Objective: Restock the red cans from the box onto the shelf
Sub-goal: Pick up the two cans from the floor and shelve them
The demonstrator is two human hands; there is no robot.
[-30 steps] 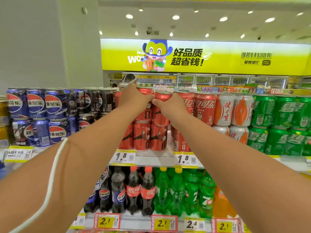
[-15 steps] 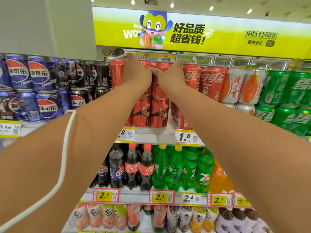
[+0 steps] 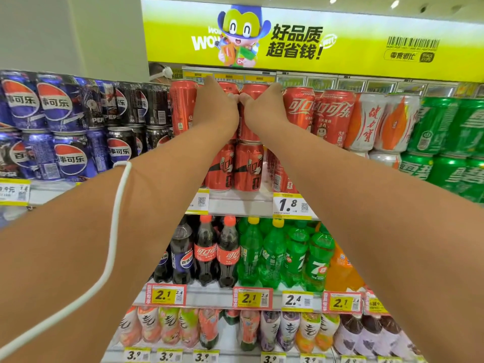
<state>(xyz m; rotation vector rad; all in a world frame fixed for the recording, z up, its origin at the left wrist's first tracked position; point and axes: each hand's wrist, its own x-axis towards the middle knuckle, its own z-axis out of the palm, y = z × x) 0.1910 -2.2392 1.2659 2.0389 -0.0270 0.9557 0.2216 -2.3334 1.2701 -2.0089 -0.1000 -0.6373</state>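
Both my arms reach forward to the top shelf (image 3: 241, 205). My left hand (image 3: 214, 108) wraps a red can (image 3: 227, 87) in the upper layer, and my right hand (image 3: 264, 111) wraps the red can (image 3: 254, 90) beside it. Each held can stands upright on a lower red can (image 3: 247, 166). More red cans (image 3: 301, 108) stand to the right and one (image 3: 182, 106) to the left. My fingers are hidden behind the cans. The box is out of view.
Blue and black Pepsi cans (image 3: 57, 106) fill the shelf's left side; white-orange cans (image 3: 379, 121) and green cans (image 3: 445, 127) the right. Cola and green soda bottles (image 3: 251, 252) stand one shelf down, with price tags (image 3: 290, 205) on the shelf edges. A white cord (image 3: 115, 231) crosses my left forearm.
The view has tilted down, so lower shelves show. My hands stay on the two upper red cans, which have settled further back onto the lower cans.
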